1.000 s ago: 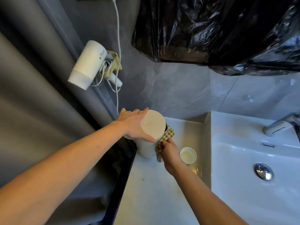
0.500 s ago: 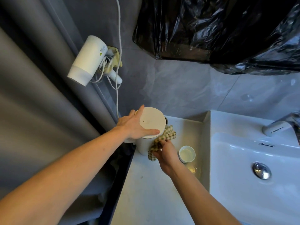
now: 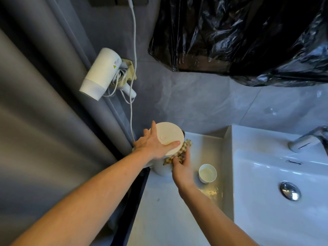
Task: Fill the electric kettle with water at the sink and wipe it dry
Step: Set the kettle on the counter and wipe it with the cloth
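Note:
A white electric kettle [image 3: 169, 134] with its lid closed stands upright on the counter [image 3: 165, 206] in the back left corner. My left hand [image 3: 152, 142] lies spread over the lid, fingers straight, thumb across the top. My right hand [image 3: 182, 167] presses a yellow checked cloth [image 3: 182, 150] against the kettle's right side, fingers laid over the cloth. The white sink [image 3: 266, 174] is to the right, with its tap [image 3: 308, 139] at the far right edge.
A small white cup [image 3: 207, 173] stands on the counter just right of my right hand. A white hair dryer [image 3: 101, 73] hangs on the wall above left, with a white cord [image 3: 132, 96] running down behind the kettle. A black plastic bag [image 3: 239, 36] covers the wall above.
My left hand has flattened further over the lid. My right hand with the cloth has slid along the kettle's right side, from gripping a bunch to pressing it flat.

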Motion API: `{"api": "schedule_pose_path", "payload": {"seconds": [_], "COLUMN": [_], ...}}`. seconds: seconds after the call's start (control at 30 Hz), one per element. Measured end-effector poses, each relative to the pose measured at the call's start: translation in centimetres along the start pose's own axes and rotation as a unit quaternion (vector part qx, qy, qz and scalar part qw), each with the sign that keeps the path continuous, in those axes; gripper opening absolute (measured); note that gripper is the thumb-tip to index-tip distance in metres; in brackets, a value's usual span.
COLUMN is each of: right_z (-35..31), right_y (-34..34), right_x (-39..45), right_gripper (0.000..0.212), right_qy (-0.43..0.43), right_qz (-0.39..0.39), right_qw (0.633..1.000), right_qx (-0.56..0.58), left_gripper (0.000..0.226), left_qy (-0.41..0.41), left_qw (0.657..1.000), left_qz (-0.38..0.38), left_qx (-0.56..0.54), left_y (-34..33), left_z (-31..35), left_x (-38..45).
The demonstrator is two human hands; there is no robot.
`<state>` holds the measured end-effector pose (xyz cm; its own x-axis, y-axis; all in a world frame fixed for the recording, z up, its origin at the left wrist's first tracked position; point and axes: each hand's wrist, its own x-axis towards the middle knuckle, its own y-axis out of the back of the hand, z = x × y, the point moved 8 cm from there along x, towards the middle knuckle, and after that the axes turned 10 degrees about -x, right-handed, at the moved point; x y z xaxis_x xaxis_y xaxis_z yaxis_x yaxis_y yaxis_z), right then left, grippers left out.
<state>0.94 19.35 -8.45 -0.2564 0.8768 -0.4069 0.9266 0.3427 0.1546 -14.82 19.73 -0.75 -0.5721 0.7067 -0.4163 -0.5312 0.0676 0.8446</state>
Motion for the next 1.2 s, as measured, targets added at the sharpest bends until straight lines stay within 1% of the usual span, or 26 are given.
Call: {"api": "schedule_pose_path", "payload": {"seconds": [0.07, 0.1, 0.2, 0.27, 0.3, 0.37, 0.47, 0.53, 0.6, 0.67, 0.73, 0.8, 0.87, 0.93, 1.03, 1.1, 1.13, 1.2], "right_z": [-0.5, 0.0, 4.5, 7.0, 7.3, 5.1, 2.0, 1.1, 2.2, 5.0, 6.7, 7.3, 6.1, 4.2, 2.0, 2.4, 3.1, 4.8], "right_y": [-0.7, -1.1, -2.8, -3.6, -3.8, -3.5, -3.1, -3.1, -3.6, -4.2, -4.5, -4.0, -3.4, -3.2, -3.3, -3.7, -3.8, -3.9], "right_x": [-0.3, -0.4, 0.4, 0.6, 0.6, -0.5, -1.1, -1.2, -0.9, -0.3, 0.2, 0.4, 0.5, 0.2, -0.2, 0.3, 0.2, 0.5], "right_gripper": [0.059, 0.056, 0.057, 0.062, 0.059, 0.051, 0.058, 0.058, 0.055, 0.052, 0.045, 0.040, 0.037, 0.036, 0.039, 0.041, 0.044, 0.040], "right_qy": [0.012, -0.011, -0.136, -0.187, -0.193, -0.187, -0.148, -0.115, -0.108, -0.158, -0.230, -0.276, -0.283, -0.273, -0.241, -0.243, -0.258, -0.273], "right_qz": [0.000, -0.001, -0.004, -0.029, -0.033, -0.038, -0.034, -0.024, -0.010, -0.011, -0.034, -0.040, -0.024, -0.023, -0.036, -0.035, -0.031, -0.019], "right_qw": [1.000, 0.999, 0.986, 0.975, 0.971, 0.968, 0.968, 0.976, 0.980, 0.974, 0.953, 0.933, 0.921, 0.912, 0.914, 0.912, 0.912, 0.916], "right_qx": [0.017, 0.035, 0.092, 0.116, 0.136, 0.164, 0.202, 0.186, 0.167, 0.160, 0.194, 0.228, 0.266, 0.305, 0.325, 0.328, 0.317, 0.293], "left_gripper": [0.146, 0.145, 0.144, 0.143, 0.142, 0.141, 0.141, 0.141, 0.142, 0.141, 0.139, 0.137, 0.137, 0.138, 0.137, 0.136, 0.136, 0.135], "left_qy": [0.001, 0.002, 0.006, 0.011, 0.014, 0.021, 0.026, 0.030, 0.031, 0.023, 0.017, 0.012, 0.009, 0.007, 0.006, 0.007, 0.008, 0.009], "left_qw": [1.000, 1.000, 1.000, 1.000, 0.999, 0.999, 0.998, 0.998, 0.998, 0.999, 0.999, 0.999, 0.999, 0.999, 0.999, 0.999, 0.999, 0.998], "left_qz": [-0.003, -0.006, -0.015, -0.027, -0.032, -0.037, -0.036, -0.034, -0.027, -0.018, -0.014, -0.009, 0.000, 0.006, 0.007, 0.003, -0.003, -0.013], "left_qx": [-0.002, 0.000, 0.006, 0.000, -0.007, -0.024, -0.032, -0.034, -0.037, -0.043, -0.048, -0.049, -0.049, -0.042, -0.038, -0.041, -0.045, -0.054], "left_y": [0.0, 0.0, 0.2, 0.3, 0.2, 0.2, 0.1, -0.1, -0.2, -0.1, -0.1, -0.2, -0.2, -0.2, -0.1, -0.1, -0.1, -0.1], "left_z": [0.0, -0.1, 0.0, 0.0, 0.0, 0.0, 0.0, 0.0, 0.0, 0.0, 0.0, 0.0, 0.0, -0.1, 0.0, 0.0, 0.0, 0.0], "left_x": [0.0, -0.1, -0.2, -0.3, -0.3, -0.3, -0.3, -0.3, -0.4, -0.6, -0.7, -0.8, -0.7, -0.6, -0.6, -0.5, -0.6, -0.6]}}
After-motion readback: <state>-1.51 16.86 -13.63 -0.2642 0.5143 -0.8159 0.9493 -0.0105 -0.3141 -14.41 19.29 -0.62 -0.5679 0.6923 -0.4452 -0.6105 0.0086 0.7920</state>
